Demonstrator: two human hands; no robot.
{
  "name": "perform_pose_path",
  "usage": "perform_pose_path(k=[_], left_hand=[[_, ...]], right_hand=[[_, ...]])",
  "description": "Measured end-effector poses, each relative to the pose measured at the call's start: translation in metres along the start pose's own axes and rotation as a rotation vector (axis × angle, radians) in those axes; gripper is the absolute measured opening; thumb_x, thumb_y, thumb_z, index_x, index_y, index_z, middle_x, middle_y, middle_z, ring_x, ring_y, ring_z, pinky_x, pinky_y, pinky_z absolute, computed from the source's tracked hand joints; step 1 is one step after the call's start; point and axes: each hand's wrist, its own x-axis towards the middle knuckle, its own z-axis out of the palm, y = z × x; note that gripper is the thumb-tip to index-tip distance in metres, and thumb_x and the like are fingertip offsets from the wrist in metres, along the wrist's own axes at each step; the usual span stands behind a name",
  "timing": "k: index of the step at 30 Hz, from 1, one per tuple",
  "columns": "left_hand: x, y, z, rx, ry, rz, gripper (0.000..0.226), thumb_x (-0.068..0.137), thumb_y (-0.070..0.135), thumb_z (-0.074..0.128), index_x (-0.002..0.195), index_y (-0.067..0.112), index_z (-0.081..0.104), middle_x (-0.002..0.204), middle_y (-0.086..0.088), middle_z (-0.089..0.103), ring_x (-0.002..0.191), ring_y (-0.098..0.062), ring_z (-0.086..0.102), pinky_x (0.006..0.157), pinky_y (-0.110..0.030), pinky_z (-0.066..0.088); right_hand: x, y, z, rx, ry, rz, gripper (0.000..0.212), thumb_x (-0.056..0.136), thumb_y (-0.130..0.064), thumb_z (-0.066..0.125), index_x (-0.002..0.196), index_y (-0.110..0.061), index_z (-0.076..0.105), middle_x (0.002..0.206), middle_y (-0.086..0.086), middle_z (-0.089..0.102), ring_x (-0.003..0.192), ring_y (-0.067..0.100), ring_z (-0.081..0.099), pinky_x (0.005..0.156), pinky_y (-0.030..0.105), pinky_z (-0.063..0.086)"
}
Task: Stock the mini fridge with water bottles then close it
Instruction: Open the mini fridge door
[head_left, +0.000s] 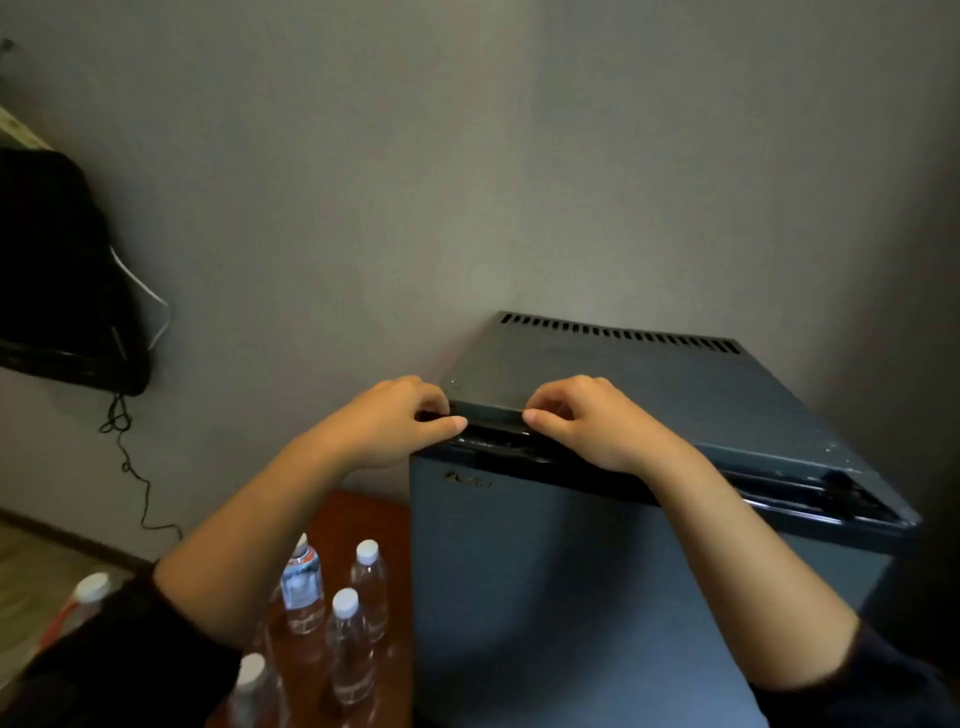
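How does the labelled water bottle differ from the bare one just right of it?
The labelled bottle wears a blue-and-white wrap; the bare bottle is clear all over. The labelled bottle stands nearer the left forearm, the bare bottle nearer the fridge. Both stand upright, capped, on the reddish table.

The dark blue-grey, box-shaped mini fridge (571, 597) stands upright, its door looking closed, with vent slots along its top rear edge. Several clear plastic, white-capped water bottles (345, 644) stand upright on the reddish-brown desk (358, 519) just left of it.
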Motion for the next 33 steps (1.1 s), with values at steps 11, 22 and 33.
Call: perform_pose_path(k=[11, 22, 33], left_hand=[[0.001, -0.022, 0.016, -0.097, 0.139, 0.128, 0.054, 0.063, 0.062, 0.072, 0.1, 0.025, 0.059, 0.095, 0.008, 0.048, 0.091, -0.013, 0.049, 0.078, -0.026, 0.04], [-0.007, -0.032, 0.013, -0.059, 0.127, 0.279, 0.073, 0.06, 0.069, 0.067, 0.117, 0.024, 0.057, 0.109, 0.007, 0.048, 0.11, -0.018, 0.048, 0.088, -0.033, 0.043], [-0.076, -0.027, -0.012, -0.189, 0.07, 0.535, 0.063, 0.063, 0.076, 0.047, 0.091, 0.024, 0.069, 0.094, 0.01, 0.054, 0.091, -0.01, 0.047, 0.081, -0.03, 0.041]], right_hand=[[-0.009, -0.02, 0.019, -0.18, 0.105, 0.153, 0.034, 0.09, -0.052, 0.048, 0.094, -0.024, 0.067, 0.095, 0.0, 0.064, 0.094, 0.026, 0.058, 0.077, 0.038, 0.048], [-0.029, -0.046, 0.044, -0.131, 0.325, 0.291, 0.038, 0.086, -0.048, 0.058, 0.11, -0.02, 0.066, 0.106, 0.0, 0.06, 0.105, 0.02, 0.05, 0.088, 0.04, 0.045], [-0.086, -0.083, 0.057, -0.043, 0.501, 0.292, 0.015, 0.088, -0.034, 0.063, 0.085, -0.021, 0.07, 0.087, -0.002, 0.061, 0.091, 0.02, 0.056, 0.083, 0.031, 0.042]])
